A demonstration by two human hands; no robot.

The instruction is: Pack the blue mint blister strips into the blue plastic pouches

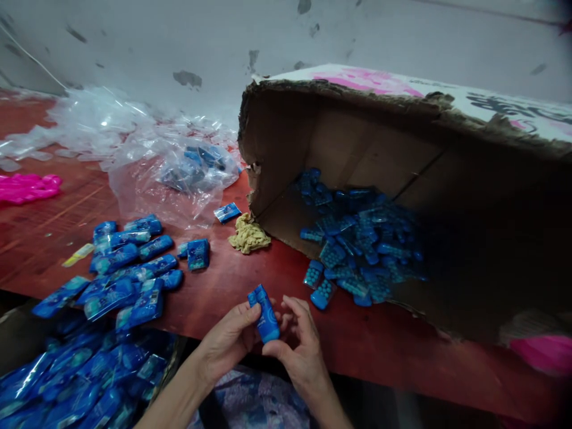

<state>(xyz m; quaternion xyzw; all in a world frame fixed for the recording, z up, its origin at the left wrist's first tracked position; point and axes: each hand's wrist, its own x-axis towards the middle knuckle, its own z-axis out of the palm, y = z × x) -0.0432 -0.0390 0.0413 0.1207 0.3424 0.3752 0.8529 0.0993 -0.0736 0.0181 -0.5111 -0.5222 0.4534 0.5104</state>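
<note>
Head view: the left hand (235,330) grips a blue pack (267,319) between thumb and fingers, above the near edge of the red bench (210,307). The right hand (300,341) is curved beside it, thumb at the pack's lower end; whether it grips cannot be told. A yellow cloth (249,234) lies beyond. The carton (286,125), right, contains blue dispensers (366,244). Wrapped packs (117,259) lie left.

Head view, forward and down, hands (300,348) near
</note>
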